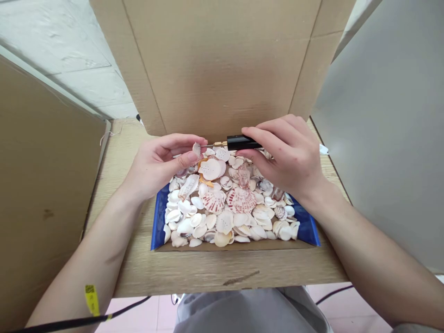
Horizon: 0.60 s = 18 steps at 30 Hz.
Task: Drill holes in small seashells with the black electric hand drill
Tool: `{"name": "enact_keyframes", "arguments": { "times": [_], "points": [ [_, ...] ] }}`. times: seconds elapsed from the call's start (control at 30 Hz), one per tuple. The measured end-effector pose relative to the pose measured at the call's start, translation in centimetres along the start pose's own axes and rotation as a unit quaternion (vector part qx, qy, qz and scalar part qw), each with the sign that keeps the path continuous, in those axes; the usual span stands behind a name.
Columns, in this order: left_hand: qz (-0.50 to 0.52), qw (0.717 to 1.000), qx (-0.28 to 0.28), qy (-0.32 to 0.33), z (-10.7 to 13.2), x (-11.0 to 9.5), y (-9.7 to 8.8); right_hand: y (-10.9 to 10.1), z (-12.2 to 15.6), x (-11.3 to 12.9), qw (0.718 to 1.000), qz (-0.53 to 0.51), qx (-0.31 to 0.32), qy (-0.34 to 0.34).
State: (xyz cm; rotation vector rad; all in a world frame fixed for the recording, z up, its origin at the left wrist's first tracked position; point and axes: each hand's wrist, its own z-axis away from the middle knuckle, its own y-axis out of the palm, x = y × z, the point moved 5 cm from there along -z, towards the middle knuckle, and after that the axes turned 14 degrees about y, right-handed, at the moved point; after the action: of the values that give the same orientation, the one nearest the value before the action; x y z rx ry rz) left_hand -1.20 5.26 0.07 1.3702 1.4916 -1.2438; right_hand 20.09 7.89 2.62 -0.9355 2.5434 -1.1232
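Note:
My left hand pinches a small pale seashell between thumb and fingers, above the far left part of a blue-sided tray. In my right hand is a black-handled hand drill with a brass chuck, held level. Its thin bit points left and meets the shell, though whether it has gone through I cannot tell. Below both hands the tray is full of loose white, cream and pink shells. Several carry rows of tiny holes, such as a flat white shell. Two red-streaked scallop shells lie near the middle.
A tall cardboard sheet stands behind the tray. A brown panel flanks the wooden table on the left, a grey panel on the right. A black cable with a yellow tag runs across the lower left.

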Motion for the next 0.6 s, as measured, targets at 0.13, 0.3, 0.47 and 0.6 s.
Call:
{"name": "enact_keyframes", "arguments": {
  "times": [0.13, 0.3, 0.47, 0.6],
  "points": [
    [0.012, 1.000, 0.019, 0.005, 0.08, 0.24, -0.10, 0.12, 0.08, -0.09, 1.000, -0.009, 0.014, 0.009],
    [0.021, 1.000, 0.009, 0.003, 0.16, 0.46, -0.23, 0.09, 0.12, 0.04, 1.000, -0.020, 0.015, 0.008],
    [0.008, 1.000, 0.012, 0.004, 0.14, 0.30, -0.19, 0.30, 0.23, 0.02, 0.999, -0.040, 0.031, 0.005],
    [-0.011, 1.000, 0.012, -0.007, 0.15, 0.20, -0.20, 0.24, 0.21, 0.01, 0.999, -0.039, 0.024, 0.005]
  ]
}}
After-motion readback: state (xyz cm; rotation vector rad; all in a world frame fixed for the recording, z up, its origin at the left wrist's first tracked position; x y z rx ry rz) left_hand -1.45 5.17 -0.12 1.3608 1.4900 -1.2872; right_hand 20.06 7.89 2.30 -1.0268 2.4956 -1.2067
